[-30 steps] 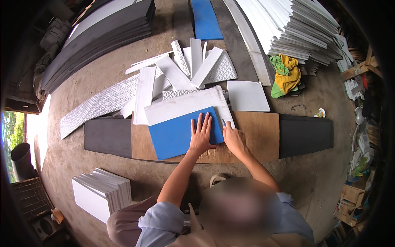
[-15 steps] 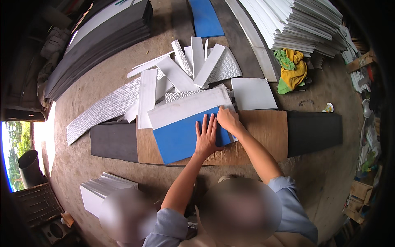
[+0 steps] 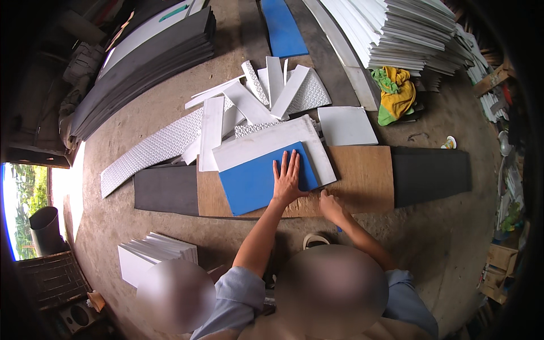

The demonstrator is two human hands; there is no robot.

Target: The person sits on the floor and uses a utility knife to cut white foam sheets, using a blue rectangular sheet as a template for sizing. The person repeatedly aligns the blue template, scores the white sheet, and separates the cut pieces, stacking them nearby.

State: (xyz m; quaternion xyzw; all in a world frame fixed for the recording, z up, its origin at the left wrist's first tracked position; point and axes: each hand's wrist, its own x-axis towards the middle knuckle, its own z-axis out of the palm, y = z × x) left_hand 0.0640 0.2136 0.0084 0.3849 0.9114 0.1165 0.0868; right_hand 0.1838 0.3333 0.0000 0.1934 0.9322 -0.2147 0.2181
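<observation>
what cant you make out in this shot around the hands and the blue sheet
Head view:
- Right hand: curled at the brown board's near edge; whatever it grips is hidden, only a blue tip shows.
- Blue sheet: its near right corner is covered by the flat left hand.

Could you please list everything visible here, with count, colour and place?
blue sheet: one, blue, on the brown board under the left hand
white panel: one, white, beside the blue sheet's far edge
brown board: one, brown, on the floor
dark mats: two, dark grey, at the board's ends
white offcuts: several, white, beyond the board
grey sheet stack: one, grey, far left
white sheet stack: one, white, far right
cloth: one, yellow and green, right
left hand: flat on the blue sheet
right hand: on the board's near edge, closed
</observation>
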